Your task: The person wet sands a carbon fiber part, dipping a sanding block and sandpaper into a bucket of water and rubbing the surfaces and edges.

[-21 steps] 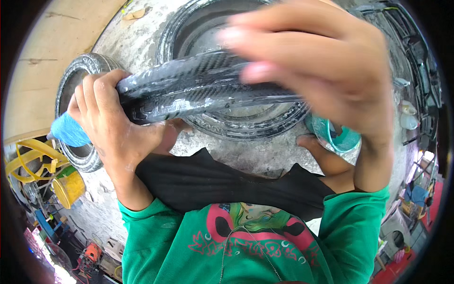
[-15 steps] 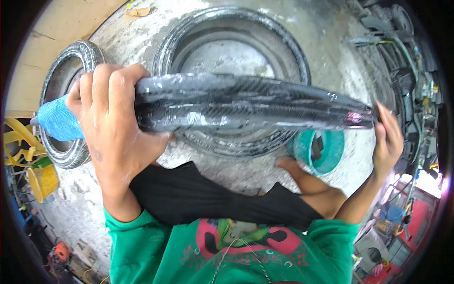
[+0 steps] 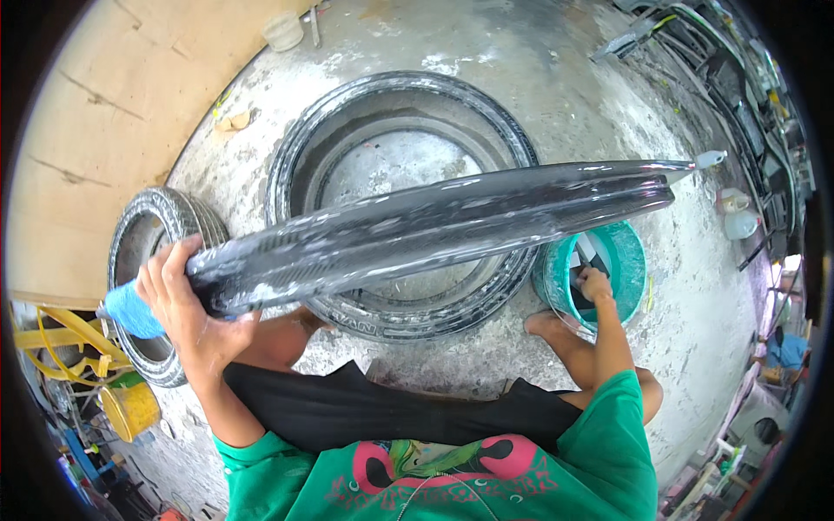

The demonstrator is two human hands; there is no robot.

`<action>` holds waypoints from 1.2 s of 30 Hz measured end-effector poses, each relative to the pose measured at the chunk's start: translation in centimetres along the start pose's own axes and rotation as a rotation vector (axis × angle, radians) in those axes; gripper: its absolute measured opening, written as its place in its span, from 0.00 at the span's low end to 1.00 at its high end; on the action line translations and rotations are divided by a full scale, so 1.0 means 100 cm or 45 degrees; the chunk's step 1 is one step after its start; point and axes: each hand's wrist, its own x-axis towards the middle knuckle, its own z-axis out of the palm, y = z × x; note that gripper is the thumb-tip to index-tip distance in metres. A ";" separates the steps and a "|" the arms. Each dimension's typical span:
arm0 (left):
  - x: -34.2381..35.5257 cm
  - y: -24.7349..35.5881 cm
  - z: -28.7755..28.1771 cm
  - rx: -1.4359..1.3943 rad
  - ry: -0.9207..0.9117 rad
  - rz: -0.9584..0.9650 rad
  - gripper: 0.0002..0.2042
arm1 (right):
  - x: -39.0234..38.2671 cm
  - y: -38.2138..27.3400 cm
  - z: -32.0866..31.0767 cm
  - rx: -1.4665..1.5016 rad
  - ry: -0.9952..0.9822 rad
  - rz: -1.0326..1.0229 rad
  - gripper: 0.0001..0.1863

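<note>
Your right hand has come off the far end of the long black panel and is now down in the teal bucket, beside dark pieces; whether its fingers pinch one, I cannot tell. Your left hand keeps its fingers wrapped around the panel's left end, so it seems to be your only grip. The panel slants across the view over the large tire; handwork on its white-streaked surface looks paused meanwhile.
</note>
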 end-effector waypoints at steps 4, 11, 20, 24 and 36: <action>-0.011 -0.006 0.009 -0.015 0.066 0.012 0.47 | 0.010 0.000 0.034 -0.207 -0.185 0.105 0.18; -0.030 -0.004 0.011 -0.028 0.051 -0.050 0.47 | 0.014 0.036 0.018 0.281 0.176 -0.280 0.16; -0.029 -0.007 0.005 0.003 0.022 0.011 0.46 | -0.095 -0.041 -0.260 0.917 1.478 -0.653 0.17; -0.030 -0.014 0.009 -0.020 -0.016 0.009 0.46 | -0.093 -0.093 -0.275 0.364 1.478 -0.645 0.15; -0.022 -0.007 0.006 0.006 0.108 0.052 0.46 | -0.159 -0.154 -0.244 -0.126 1.437 -1.215 0.26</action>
